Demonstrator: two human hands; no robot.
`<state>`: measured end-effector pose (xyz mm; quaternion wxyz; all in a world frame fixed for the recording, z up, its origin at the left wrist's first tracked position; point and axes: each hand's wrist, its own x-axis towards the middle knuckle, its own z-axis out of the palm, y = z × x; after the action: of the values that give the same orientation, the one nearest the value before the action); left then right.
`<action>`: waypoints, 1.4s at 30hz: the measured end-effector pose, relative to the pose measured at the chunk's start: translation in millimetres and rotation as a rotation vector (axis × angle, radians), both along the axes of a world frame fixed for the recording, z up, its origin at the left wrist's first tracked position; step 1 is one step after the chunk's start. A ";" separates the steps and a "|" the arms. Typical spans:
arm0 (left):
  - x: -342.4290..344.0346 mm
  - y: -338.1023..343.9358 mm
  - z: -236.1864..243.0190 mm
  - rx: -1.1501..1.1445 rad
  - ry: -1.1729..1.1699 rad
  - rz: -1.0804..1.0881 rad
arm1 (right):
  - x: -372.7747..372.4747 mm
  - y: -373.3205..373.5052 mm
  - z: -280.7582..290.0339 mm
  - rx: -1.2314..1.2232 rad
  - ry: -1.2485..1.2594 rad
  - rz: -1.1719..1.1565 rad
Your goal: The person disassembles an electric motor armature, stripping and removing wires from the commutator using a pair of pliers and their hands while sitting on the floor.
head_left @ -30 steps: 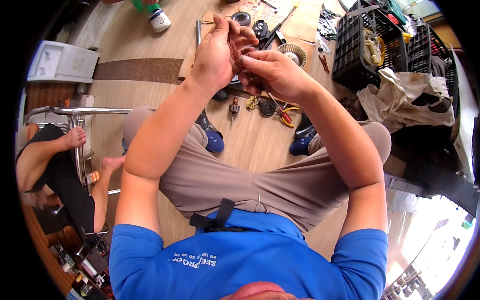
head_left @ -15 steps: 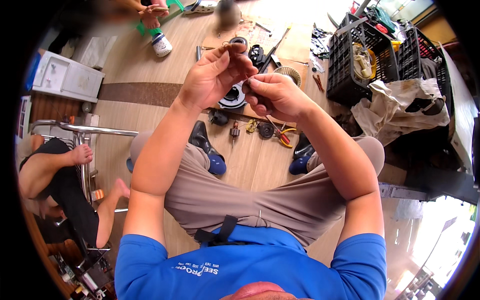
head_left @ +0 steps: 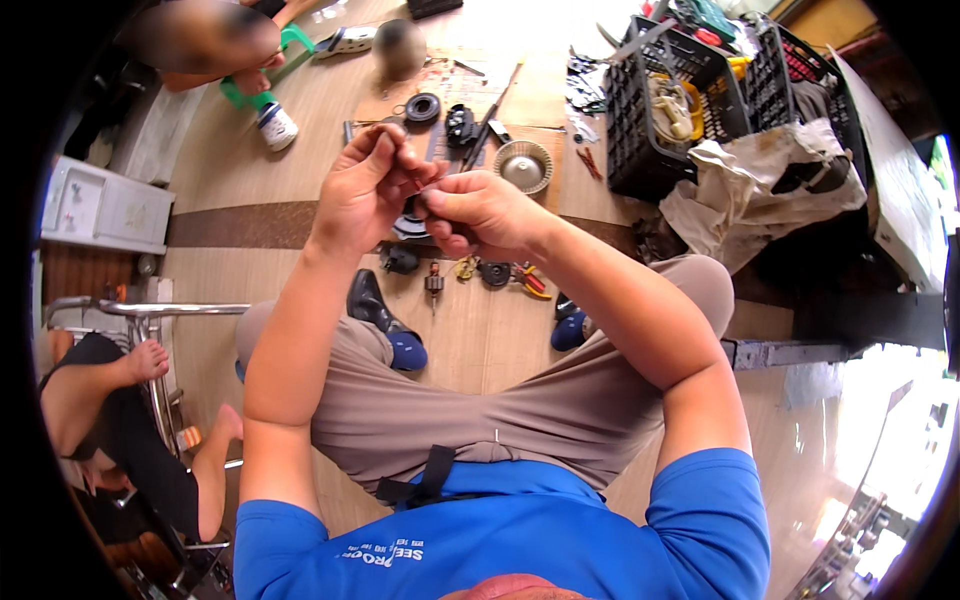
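Note:
My left hand [head_left: 365, 190] is raised above the floor, fingers curled on a thin reddish wire [head_left: 420, 181]. My right hand [head_left: 475, 212] pinches the same wire close beside it. Below them lie an armature [head_left: 434, 283], a black cylindrical part [head_left: 400, 258], a black round part [head_left: 495, 273] and red-yellow pliers [head_left: 532, 283]. Beyond, on cardboard [head_left: 545, 90], are a black ring [head_left: 422, 107], a black housing [head_left: 460, 126] and a metal fan wheel [head_left: 522, 167]. A silver round part beneath my hands is mostly hidden.
Black crates [head_left: 660, 120] with a draped cloth [head_left: 720, 190] stand at the right. A white cabinet [head_left: 105, 205] and metal chair frame [head_left: 185, 309] are left. Another person's legs [head_left: 105, 390] are at lower left; a second person [head_left: 185, 75] sits by a green stool [head_left: 295, 50].
The view has shifted, so the floor items appear lower and further left, and more of the person at top left shows. My hands still hold the wire, with slightly changed fingers.

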<state>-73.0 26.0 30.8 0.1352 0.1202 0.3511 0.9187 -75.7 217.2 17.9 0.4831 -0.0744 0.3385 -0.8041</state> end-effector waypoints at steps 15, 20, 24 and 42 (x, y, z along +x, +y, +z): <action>-5.6 -9.2 5.1 -0.077 0.053 -0.121 | 4.4 -2.9 -1.9 0.081 0.137 -0.096; -4.9 -7.0 5.3 -0.036 0.062 -0.120 | 4.4 -1.2 -2.1 0.052 0.160 -0.105; -3.0 -3.9 5.4 -0.053 0.043 -0.078 | 4.7 -5.0 -11.2 0.039 0.170 -0.101; 0.7 4.2 -22.6 -0.278 -0.336 0.343 | 10.0 -21.2 -24.4 0.834 1.453 -0.366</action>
<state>-72.2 30.1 8.2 0.0494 -0.1145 0.4618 0.8782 -65.7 196.0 -6.5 -0.0032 -0.3313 0.8388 -0.4320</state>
